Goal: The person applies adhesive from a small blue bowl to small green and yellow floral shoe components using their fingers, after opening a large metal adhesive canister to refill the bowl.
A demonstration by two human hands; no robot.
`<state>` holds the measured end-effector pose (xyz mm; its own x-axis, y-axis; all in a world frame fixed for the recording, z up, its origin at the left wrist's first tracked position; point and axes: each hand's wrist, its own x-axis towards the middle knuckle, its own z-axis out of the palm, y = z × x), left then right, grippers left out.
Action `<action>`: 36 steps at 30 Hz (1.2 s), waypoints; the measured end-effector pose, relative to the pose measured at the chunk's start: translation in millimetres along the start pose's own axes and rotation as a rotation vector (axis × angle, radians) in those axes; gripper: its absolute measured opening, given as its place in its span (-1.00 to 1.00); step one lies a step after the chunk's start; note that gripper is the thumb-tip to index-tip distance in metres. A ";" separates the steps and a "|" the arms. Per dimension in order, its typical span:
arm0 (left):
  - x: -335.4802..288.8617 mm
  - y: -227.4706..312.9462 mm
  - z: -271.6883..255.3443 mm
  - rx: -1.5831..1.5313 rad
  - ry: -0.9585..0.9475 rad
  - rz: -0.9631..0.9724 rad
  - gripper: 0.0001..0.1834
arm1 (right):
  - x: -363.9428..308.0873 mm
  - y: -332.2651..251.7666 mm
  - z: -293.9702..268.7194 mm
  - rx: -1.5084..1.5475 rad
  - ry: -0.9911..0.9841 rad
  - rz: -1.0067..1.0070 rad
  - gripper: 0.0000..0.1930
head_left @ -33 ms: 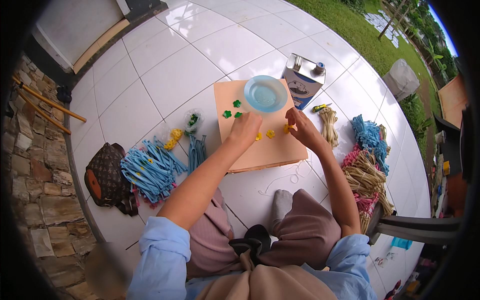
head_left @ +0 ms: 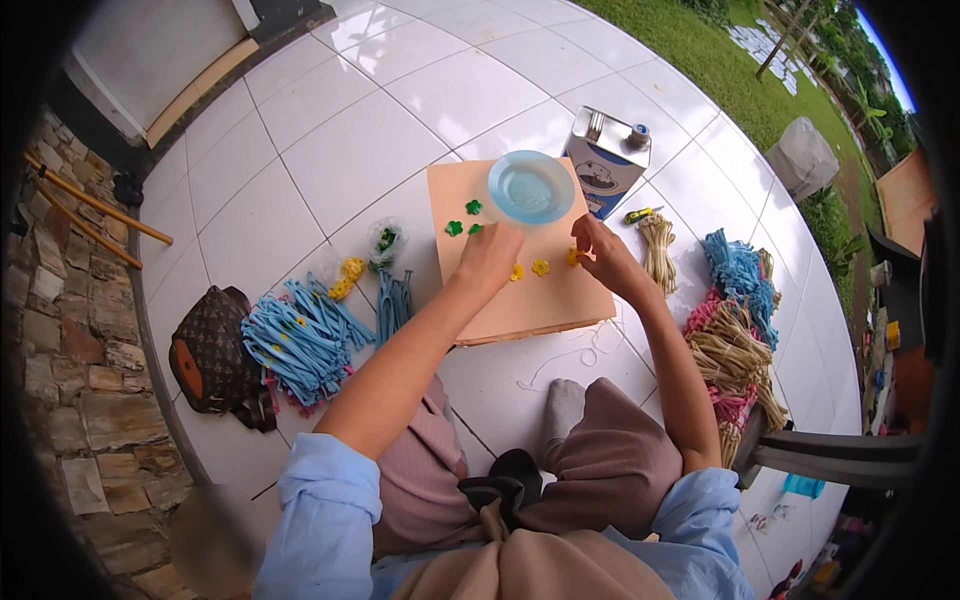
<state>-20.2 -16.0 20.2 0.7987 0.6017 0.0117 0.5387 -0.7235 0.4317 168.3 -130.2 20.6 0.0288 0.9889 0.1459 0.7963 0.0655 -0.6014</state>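
Note:
A peach-coloured board [head_left: 520, 305] lies in front of me. My left hand [head_left: 490, 252] is over its middle, fingers curled closed; whatever they hold, if anything, is hidden. Beside it lie small green flower-shaped pieces [head_left: 473, 207], one partly covered by the hand. Yellow flower-shaped pieces [head_left: 540, 267] sit in a row between my two hands. At the board's right edge my right hand [head_left: 608, 258] has its fingertips closed on another yellow flower piece [head_left: 574, 257]. A light blue bowl [head_left: 531, 187] stands at the board's far side, just beyond both hands.
Behind the board's right corner stands a metal can [head_left: 607, 160]. A yellow-handled cutter [head_left: 642, 215] and a beige cord bundle [head_left: 657, 252] lie nearby. More bundles [head_left: 733, 345] are at right. Blue cords [head_left: 303, 337], a brown bag [head_left: 212, 350] and a plastic bag [head_left: 386, 243] lie left.

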 end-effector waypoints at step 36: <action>6.8 -15.2 -27.4 -0.866 0.287 -0.319 -0.83 | 48.3 -37.0 16.6 -0.403 0.510 -0.088 -0.71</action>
<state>-30.4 8.3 38.5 0.4912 0.8696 -0.0509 0.2428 -0.0806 0.9667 130.3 -82.6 36.9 0.1572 0.7886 0.5945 0.9699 -0.0100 -0.2431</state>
